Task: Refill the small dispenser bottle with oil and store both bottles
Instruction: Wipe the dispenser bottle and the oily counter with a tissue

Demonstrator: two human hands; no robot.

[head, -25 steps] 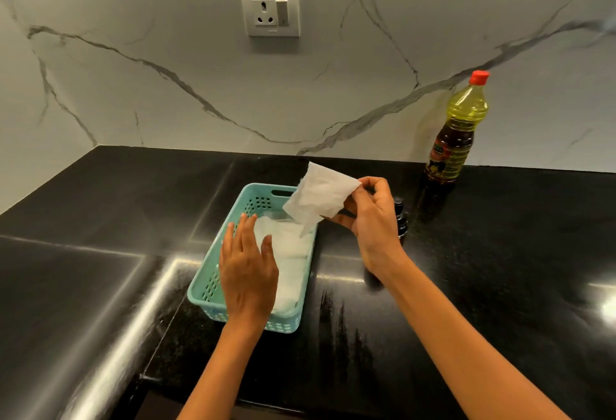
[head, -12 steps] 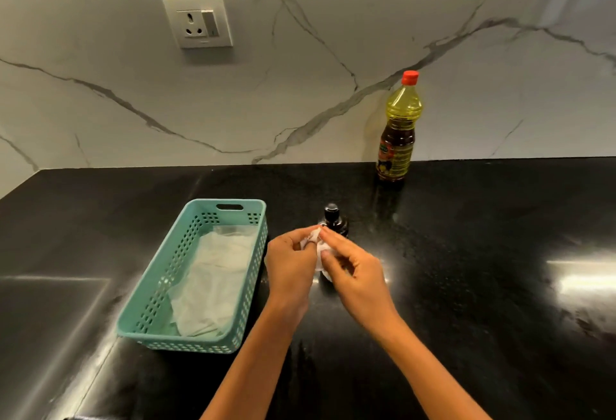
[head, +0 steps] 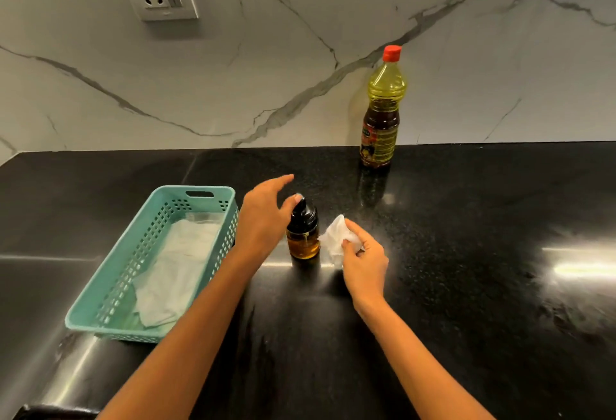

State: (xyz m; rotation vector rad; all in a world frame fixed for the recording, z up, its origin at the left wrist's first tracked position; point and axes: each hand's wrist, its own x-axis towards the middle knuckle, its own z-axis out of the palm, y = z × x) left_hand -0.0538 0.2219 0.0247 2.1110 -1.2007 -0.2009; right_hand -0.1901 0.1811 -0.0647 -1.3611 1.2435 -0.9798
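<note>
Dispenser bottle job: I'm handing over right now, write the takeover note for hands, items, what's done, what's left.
Left hand: open, thumb touching the pump top of the small dispenser bottle, no grip.
Right hand: pinching a crumpled tissue beside the dispenser.
Dispenser: upright on the black counter, pump cap on, amber oil inside.
Large oil bottle: capped, upright by the wall.
Teal basket: left of the dispenser, holds only paper lining.
Done: refill looks finished.
Left: finish wiping, put both bottles into the basket.
</note>
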